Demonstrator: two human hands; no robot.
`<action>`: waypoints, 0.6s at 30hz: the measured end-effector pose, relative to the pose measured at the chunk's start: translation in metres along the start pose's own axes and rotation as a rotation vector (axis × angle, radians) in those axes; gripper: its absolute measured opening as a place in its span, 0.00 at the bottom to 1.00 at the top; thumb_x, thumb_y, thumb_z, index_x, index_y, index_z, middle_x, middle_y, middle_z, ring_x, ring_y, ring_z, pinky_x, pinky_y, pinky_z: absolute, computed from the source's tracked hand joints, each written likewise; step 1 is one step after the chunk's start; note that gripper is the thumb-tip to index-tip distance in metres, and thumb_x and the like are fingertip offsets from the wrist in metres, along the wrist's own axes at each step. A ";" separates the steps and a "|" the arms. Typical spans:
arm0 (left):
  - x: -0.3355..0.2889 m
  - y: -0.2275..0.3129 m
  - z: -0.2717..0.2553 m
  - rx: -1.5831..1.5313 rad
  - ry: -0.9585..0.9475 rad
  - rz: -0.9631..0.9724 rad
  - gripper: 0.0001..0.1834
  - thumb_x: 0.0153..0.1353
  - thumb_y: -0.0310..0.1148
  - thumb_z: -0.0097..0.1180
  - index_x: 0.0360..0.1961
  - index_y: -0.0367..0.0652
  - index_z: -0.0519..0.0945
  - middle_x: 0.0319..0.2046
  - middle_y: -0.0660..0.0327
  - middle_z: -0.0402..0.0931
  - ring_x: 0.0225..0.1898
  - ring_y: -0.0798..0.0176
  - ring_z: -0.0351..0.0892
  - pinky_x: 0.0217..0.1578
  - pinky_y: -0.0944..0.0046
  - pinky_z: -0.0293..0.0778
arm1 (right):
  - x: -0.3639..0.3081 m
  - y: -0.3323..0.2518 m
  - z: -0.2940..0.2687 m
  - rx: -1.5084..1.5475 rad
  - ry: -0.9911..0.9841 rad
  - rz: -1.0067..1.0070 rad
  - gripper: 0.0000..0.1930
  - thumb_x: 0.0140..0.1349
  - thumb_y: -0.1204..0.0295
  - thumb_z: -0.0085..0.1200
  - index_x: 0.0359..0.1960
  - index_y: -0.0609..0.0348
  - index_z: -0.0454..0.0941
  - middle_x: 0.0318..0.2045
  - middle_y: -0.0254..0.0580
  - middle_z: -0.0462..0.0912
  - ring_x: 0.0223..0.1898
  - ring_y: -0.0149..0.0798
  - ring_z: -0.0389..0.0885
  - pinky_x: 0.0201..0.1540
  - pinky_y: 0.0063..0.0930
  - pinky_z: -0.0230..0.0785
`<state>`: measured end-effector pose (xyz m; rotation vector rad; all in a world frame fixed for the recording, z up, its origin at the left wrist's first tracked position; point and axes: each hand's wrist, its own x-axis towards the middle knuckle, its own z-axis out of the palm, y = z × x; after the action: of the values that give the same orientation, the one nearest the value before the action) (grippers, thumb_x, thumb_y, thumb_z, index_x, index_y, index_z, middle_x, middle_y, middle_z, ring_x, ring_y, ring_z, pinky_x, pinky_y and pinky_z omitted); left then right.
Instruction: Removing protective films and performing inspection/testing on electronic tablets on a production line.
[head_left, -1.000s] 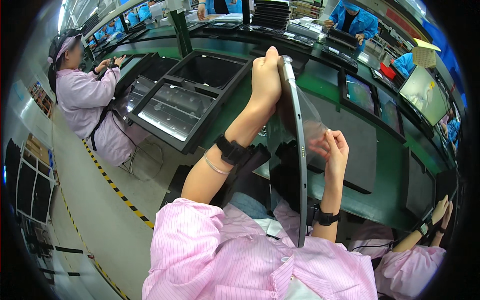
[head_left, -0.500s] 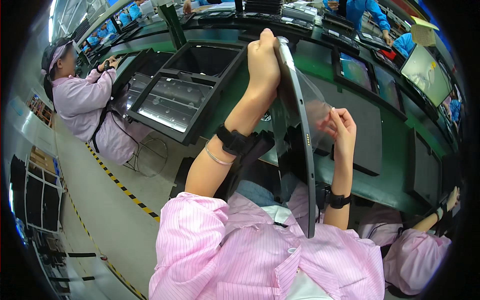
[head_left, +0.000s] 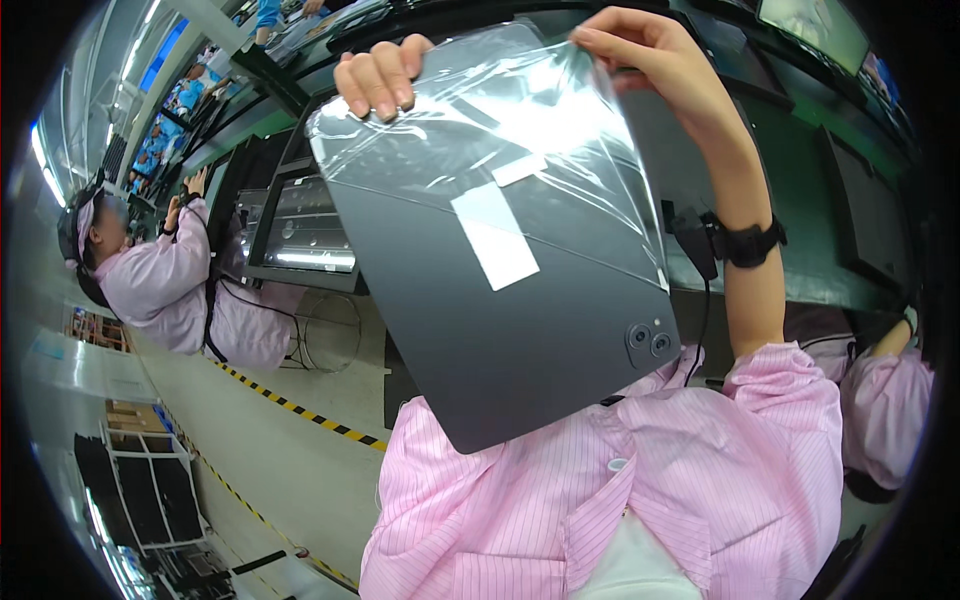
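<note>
A dark grey tablet (head_left: 440,330) is held up tilted in front of my chest, its back with the twin camera lenses facing me. My left hand (head_left: 380,78) is closed over its upper left edge, and that forearm is hidden behind the tablet. Clear plastic film (head_left: 585,130), wrinkled and shiny, lies over the upper part of the back, with a white label (head_left: 495,235) beside its lower edge. At the upper right corner my right hand (head_left: 650,50) pinches the film between thumb and fingers. A black band (head_left: 750,243) circles my right wrist.
Black trays (head_left: 300,225) with clear plastic sheets stand on the green bench at left. Beyond them a co-worker in pink (head_left: 150,270) sits at the bench. Another pink sleeve (head_left: 890,400) shows at far right. A dark tray (head_left: 865,205) lies on the right bench.
The tablet has turned from edge-on to showing its back and swung left. My right hand has risen to the tablet's top corner, still pinching the film.
</note>
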<state>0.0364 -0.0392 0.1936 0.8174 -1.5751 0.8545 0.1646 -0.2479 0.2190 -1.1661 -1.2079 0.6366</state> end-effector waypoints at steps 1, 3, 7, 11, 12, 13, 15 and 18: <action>0.000 0.002 0.000 0.000 -0.024 0.013 0.20 0.71 0.33 0.28 0.27 0.48 0.74 0.23 0.64 0.75 0.30 0.65 0.74 0.40 0.65 0.63 | 0.002 0.001 0.001 0.033 -0.019 0.038 0.07 0.60 0.68 0.56 0.31 0.59 0.79 0.22 0.28 0.77 0.22 0.19 0.74 0.26 0.12 0.67; 0.000 0.006 -0.005 -0.009 -0.044 0.025 0.16 0.70 0.33 0.33 0.28 0.48 0.74 0.24 0.65 0.75 0.31 0.66 0.75 0.41 0.65 0.63 | 0.005 0.004 0.002 0.065 -0.028 0.076 0.07 0.60 0.68 0.56 0.31 0.59 0.79 0.22 0.28 0.77 0.21 0.19 0.74 0.25 0.12 0.67; -0.011 0.016 -0.010 0.069 -0.066 -0.006 0.03 0.62 0.33 0.52 0.31 0.49 0.76 0.28 0.68 0.76 0.35 0.69 0.74 0.43 0.68 0.60 | 0.006 0.007 0.009 0.104 -0.058 0.119 0.08 0.61 0.68 0.55 0.30 0.59 0.78 0.21 0.30 0.78 0.21 0.21 0.75 0.23 0.13 0.67; -0.025 0.018 -0.020 0.057 -0.048 -0.003 0.04 0.59 0.35 0.57 0.33 0.48 0.76 0.30 0.68 0.76 0.37 0.69 0.74 0.44 0.68 0.60 | 0.010 0.023 0.010 -0.060 -0.052 0.022 0.10 0.60 0.62 0.55 0.32 0.55 0.80 0.25 0.26 0.77 0.26 0.18 0.75 0.30 0.13 0.70; -0.027 0.018 -0.021 0.022 -0.056 0.013 0.06 0.60 0.36 0.56 0.34 0.47 0.74 0.30 0.66 0.75 0.37 0.68 0.74 0.44 0.67 0.61 | 0.011 0.023 0.010 -0.057 -0.053 0.021 0.10 0.60 0.62 0.55 0.32 0.55 0.80 0.25 0.26 0.77 0.26 0.18 0.75 0.30 0.13 0.70; -0.028 0.018 -0.022 0.027 -0.059 0.026 0.07 0.60 0.36 0.56 0.35 0.46 0.74 0.30 0.65 0.75 0.37 0.68 0.74 0.44 0.66 0.61 | 0.011 0.022 0.010 -0.059 -0.054 0.022 0.10 0.60 0.63 0.55 0.32 0.56 0.80 0.26 0.27 0.77 0.27 0.18 0.75 0.30 0.14 0.71; -0.030 0.018 -0.023 0.061 -0.048 0.021 0.06 0.60 0.36 0.56 0.34 0.47 0.75 0.30 0.67 0.76 0.37 0.69 0.74 0.44 0.68 0.61 | 0.012 0.023 0.009 -0.060 -0.053 0.024 0.10 0.60 0.63 0.55 0.32 0.56 0.80 0.26 0.27 0.78 0.27 0.19 0.76 0.31 0.14 0.72; -0.033 0.018 -0.019 0.087 -0.025 0.014 0.05 0.60 0.36 0.56 0.34 0.49 0.76 0.30 0.69 0.77 0.37 0.70 0.74 0.44 0.69 0.60 | 0.015 0.026 0.009 -0.019 -0.047 0.040 0.10 0.60 0.64 0.55 0.33 0.57 0.80 0.25 0.27 0.76 0.26 0.18 0.74 0.29 0.13 0.71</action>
<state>0.0352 -0.0122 0.1618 0.8833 -1.5761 0.9308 0.1652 -0.2231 0.2001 -1.1994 -1.2353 0.6869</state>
